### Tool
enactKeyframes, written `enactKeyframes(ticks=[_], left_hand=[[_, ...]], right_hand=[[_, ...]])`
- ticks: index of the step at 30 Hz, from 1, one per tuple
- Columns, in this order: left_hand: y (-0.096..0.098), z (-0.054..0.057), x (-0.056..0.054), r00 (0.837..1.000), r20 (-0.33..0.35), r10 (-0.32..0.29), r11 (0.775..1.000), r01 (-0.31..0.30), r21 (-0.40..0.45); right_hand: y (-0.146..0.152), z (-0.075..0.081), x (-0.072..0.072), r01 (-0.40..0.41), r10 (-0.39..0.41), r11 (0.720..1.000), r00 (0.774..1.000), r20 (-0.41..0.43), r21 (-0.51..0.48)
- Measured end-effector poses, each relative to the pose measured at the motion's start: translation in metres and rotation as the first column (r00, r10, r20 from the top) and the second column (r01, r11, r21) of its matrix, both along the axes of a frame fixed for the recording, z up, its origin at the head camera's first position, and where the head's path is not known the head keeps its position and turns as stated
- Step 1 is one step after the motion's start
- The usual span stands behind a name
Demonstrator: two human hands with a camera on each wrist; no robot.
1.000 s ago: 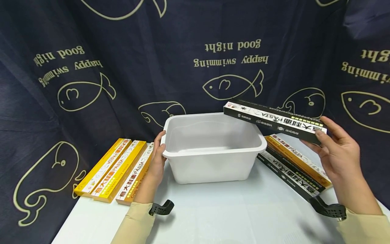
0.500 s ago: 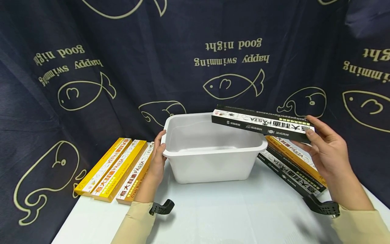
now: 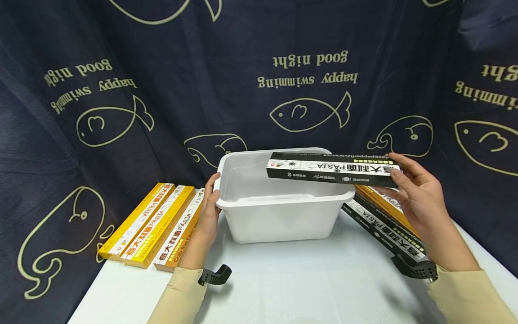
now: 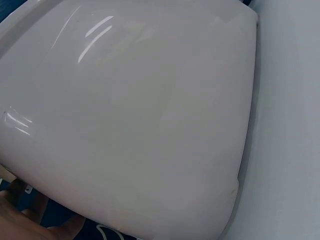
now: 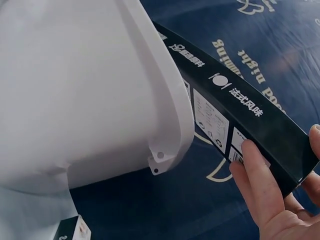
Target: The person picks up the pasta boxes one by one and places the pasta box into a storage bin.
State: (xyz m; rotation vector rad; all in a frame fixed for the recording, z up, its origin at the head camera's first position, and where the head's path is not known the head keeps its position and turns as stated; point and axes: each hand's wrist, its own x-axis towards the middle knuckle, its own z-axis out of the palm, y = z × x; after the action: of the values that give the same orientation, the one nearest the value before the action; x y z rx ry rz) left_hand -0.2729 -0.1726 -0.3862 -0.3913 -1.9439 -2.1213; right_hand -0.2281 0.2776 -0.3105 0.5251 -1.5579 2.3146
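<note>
A white plastic tub (image 3: 279, 222) stands on the white table, its open top facing up. My left hand (image 3: 208, 213) holds the tub's left rim; in the left wrist view the tub's wall (image 4: 145, 115) fills most of the picture, with fingers at the lower left. My right hand (image 3: 422, 198) grips the right end of a long black pasta box (image 3: 332, 168), thumb on the near side and fingers behind and under. The box is nearly level, its left part over the tub's opening and its right part past the rim. The right wrist view shows its black side (image 5: 265, 120) beyond the rim.
On the left of the table (image 3: 283, 288) lie two yellow pasta boxes (image 3: 163, 225) and an orange-brown one (image 3: 182, 229) side by side. Right of the tub lie another black pasta box (image 3: 380, 229) and an orange one (image 3: 374, 198). A dark blue curtain (image 3: 226, 81) hangs behind.
My right hand has carried the black pasta box leftward and slightly down, from beside the tub's right rim to over its opening; the box has levelled out. The left hand and tub have stayed put.
</note>
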Motion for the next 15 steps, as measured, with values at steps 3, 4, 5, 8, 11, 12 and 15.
enactKeyframes(ticks=[3, 4, 5, 8, 11, 12, 15], left_hand=[[0.000, 0.000, 0.000, 1.000, 0.006, 0.000, 1.000, 0.000, -0.005], [0.000, 0.000, 0.000, 1.000, 0.006, 0.000, 1.000, 0.000, -0.005], [0.000, 0.000, 0.001, 1.000, 0.007, -0.001, 1.000, 0.001, -0.005], [0.001, 0.000, 0.001, 1.000, 0.009, 0.002, 1.000, -0.002, -0.003], [0.001, 0.001, 0.001, 1.000, 0.010, 0.007, 1.000, -0.007, -0.002], [0.001, 0.001, 0.001, 1.000, 0.010, 0.011, 1.000, -0.011, -0.002], [0.001, 0.001, 0.001, 1.000, 0.008, 0.012, 1.000, -0.012, -0.005]], right_hand=[[-0.004, 0.001, -0.002, 0.009, -0.010, 1.000, 1.000, 0.009, 0.022], [-0.005, 0.001, -0.003, 0.017, -0.017, 0.999, 1.000, 0.009, 0.036], [-0.006, 0.001, -0.003, 0.022, -0.022, 0.999, 1.000, 0.007, 0.047], [-0.010, 0.002, -0.006, 0.016, -0.016, 0.998, 1.000, -0.006, 0.061], [-0.014, 0.002, -0.009, 0.006, -0.005, 0.997, 1.000, -0.020, 0.080], [-0.015, 0.003, -0.010, 0.004, -0.002, 0.996, 1.000, -0.021, 0.085], [-0.018, 0.002, -0.012, 0.011, -0.009, 0.993, 1.000, -0.018, 0.118]])
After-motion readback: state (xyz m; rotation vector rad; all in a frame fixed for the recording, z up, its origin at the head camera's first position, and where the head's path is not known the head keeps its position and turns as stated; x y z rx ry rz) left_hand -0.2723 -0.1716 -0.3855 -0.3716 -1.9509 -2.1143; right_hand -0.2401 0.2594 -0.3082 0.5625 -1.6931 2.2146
